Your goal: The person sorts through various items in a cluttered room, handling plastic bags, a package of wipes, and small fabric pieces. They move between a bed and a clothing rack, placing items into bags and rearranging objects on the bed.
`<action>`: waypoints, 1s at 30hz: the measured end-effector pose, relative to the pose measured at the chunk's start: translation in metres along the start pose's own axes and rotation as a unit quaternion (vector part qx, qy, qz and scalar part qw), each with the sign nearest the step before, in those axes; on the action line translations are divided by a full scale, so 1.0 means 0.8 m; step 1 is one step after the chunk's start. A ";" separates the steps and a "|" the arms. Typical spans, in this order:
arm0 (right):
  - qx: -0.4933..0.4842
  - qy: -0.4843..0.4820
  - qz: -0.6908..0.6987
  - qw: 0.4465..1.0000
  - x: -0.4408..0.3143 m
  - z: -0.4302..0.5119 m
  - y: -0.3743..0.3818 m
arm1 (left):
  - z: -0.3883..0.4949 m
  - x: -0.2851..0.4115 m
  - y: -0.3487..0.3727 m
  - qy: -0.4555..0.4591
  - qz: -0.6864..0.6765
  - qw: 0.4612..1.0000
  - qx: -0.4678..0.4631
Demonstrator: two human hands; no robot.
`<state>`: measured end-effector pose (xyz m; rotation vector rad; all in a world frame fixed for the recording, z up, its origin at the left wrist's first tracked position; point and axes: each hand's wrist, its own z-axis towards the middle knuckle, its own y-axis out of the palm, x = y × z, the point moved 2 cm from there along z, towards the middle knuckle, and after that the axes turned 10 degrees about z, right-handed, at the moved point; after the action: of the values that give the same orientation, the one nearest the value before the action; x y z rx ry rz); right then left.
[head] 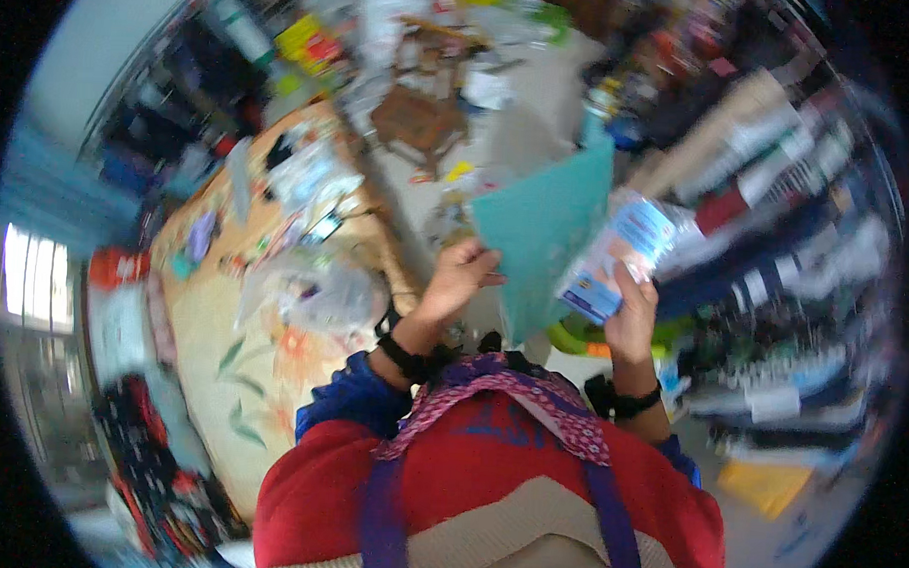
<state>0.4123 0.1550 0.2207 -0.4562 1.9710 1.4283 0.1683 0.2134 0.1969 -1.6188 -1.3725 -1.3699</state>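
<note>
My right hand (633, 316) grips the lower edge of a flat packet (617, 263) in a clear plastic sleeve, with my thumb across its front. The packet is printed in blue and pale pink and bears writing. My left hand (462, 277) pinches the left edge of a teal sheet (550, 227), possibly a flat bag. This sheet hangs tilted in front of me, its right side running behind the packet. Motion blurs its surface marks, and I cannot tell whether it opens.
To my left, a bed (270, 398) with a floral cover carries a clear plastic bag (315, 290) and small items. A wooden stool (419, 121) stands ahead on the cluttered floor. Piled clothes (771, 242) line the right, above a yellow envelope-like item (764, 484). A green tub (573, 335) sits below the packet.
</note>
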 end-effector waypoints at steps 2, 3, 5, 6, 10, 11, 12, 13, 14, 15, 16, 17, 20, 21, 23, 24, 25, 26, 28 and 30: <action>-0.002 0.051 -0.026 0.998 0.030 0.004 0.028 | -0.018 -0.009 -0.037 0.015 0.019 0.999 0.049; -0.010 0.071 -0.029 0.997 0.044 0.017 0.028 | -0.017 -0.023 -0.043 0.023 0.021 0.997 0.076; -0.006 0.128 -0.062 0.990 0.067 0.048 0.037 | -0.023 -0.046 -0.058 0.038 0.027 0.990 0.132; -0.013 0.159 -0.083 0.984 0.080 0.063 0.043 | -0.032 -0.058 -0.066 0.045 0.032 0.985 0.162; -0.123 0.241 -0.167 0.948 0.122 0.093 0.064 | -0.102 -0.096 -0.073 0.018 0.123 0.944 0.304; -0.146 0.253 -0.181 0.939 0.133 0.102 0.074 | -0.118 -0.100 -0.071 0.021 0.151 0.927 0.344; -0.189 0.278 -0.190 0.923 0.155 0.111 0.091 | -0.135 -0.103 -0.080 0.027 0.217 0.892 0.395; -0.230 0.318 -0.184 0.901 0.175 0.117 0.108 | -0.153 -0.106 -0.080 0.029 0.219 0.876 0.429; -0.259 0.357 -0.176 0.880 0.193 0.123 0.127 | -0.174 -0.108 -0.075 0.019 0.226 0.856 0.465; -0.281 0.391 -0.166 0.861 0.211 0.127 0.143 | -0.195 -0.110 -0.070 0.013 0.232 0.832 0.503; -0.298 0.406 -0.156 0.850 0.233 0.129 0.154 | -0.211 -0.117 -0.062 -0.017 0.224 0.816 0.533; -0.303 0.450 -0.148 0.827 0.251 0.129 0.167 | -0.229 -0.121 -0.052 -0.031 0.228 0.787 0.573; -0.309 0.530 -0.128 0.779 0.296 0.123 0.197 | -0.278 -0.131 -0.025 -0.157 0.255 0.710 0.638; -0.328 0.535 -0.119 0.769 0.311 0.115 0.205 | -0.294 -0.134 -0.017 -0.221 0.288 0.666 0.651; -0.348 0.527 -0.115 0.767 0.343 0.098 0.221 | -0.325 -0.137 -0.003 -0.265 0.333 0.591 0.685; -0.334 0.533 -0.125 0.767 0.359 0.089 0.228 | -0.342 -0.139 -0.001 -0.273 0.335 0.567 0.702; -0.320 0.535 -0.137 0.770 0.374 0.079 0.235 | -0.359 -0.140 0.000 -0.284 0.344 0.533 0.719; -0.317 0.519 -0.129 0.784 0.387 0.070 0.242 | -0.374 -0.144 -0.001 -0.295 0.341 0.521 0.725; -0.327 0.510 -0.125 0.786 0.410 0.052 0.256 | -0.405 -0.153 -0.011 -0.322 0.342 0.492 0.733; -0.330 0.499 -0.129 0.791 0.428 0.041 0.270 | -0.427 -0.168 -0.032 -0.342 0.344 0.479 0.732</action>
<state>0.0404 0.2926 0.1337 -2.0714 1.8709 1.8554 0.0448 -0.1316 0.1623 -0.9894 -1.2083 1.0342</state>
